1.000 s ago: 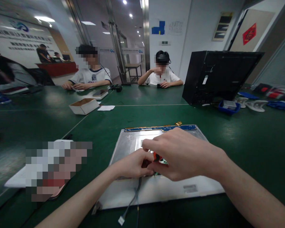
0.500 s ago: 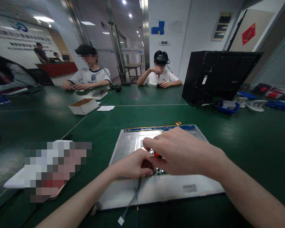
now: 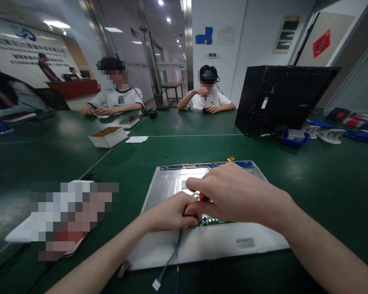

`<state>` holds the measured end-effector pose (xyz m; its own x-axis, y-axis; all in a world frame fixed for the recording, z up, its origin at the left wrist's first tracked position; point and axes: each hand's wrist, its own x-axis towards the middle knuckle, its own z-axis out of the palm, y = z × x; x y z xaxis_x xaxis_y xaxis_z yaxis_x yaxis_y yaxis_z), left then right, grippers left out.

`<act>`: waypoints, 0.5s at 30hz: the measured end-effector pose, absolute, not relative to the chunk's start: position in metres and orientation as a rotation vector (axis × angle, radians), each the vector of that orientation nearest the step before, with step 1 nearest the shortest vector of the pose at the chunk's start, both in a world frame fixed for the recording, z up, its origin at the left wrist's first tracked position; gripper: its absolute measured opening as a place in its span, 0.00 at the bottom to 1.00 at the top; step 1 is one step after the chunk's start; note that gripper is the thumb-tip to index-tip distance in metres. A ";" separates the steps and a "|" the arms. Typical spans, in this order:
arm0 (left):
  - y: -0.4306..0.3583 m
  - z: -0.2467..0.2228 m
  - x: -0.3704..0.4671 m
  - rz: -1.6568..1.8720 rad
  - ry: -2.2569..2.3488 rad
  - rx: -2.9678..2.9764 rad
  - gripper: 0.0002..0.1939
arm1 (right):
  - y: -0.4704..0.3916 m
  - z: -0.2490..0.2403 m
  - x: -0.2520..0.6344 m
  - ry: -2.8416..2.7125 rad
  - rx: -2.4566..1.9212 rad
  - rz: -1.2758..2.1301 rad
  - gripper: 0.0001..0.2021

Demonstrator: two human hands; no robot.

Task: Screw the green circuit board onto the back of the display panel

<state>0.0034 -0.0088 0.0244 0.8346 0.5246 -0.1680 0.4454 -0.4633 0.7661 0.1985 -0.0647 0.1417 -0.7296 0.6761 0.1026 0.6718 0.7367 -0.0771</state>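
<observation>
A flat metal panel [image 3: 162, 192] with a blue circuit strip [image 3: 245, 164] along its far edge lies on the table in front of me. My right hand [image 3: 227, 196] is curled over the panel's middle, closed on an orange-red tool handle [image 3: 204, 197] that is mostly hidden by the fingers. Low beside it, my left hand [image 3: 178, 212] has its fingertips pinched at the edge of a green circuit board [image 3: 213, 221]; what they hold is hidden. A dark cable [image 3: 171, 257] runs from under my left hand to a white connector [image 3: 156, 284] at the near edge.
A pixelated item [image 3: 70, 220] lies on the left of the green table [image 3: 178, 149]. Farther back are an open box [image 3: 108, 138], a black monitor [image 3: 282, 98] and a blue tray [image 3: 295, 139]. Two people [image 3: 119, 94] sit across the table.
My right hand's fingers have shifted slightly, with the thumb now closer to my left fingertips, and more of the green board shows. My left hand has hardly moved.
</observation>
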 end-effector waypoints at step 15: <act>-0.006 0.020 0.001 0.056 0.760 2.131 0.07 | -0.068 0.143 0.199 -2.849 -0.910 0.214 0.08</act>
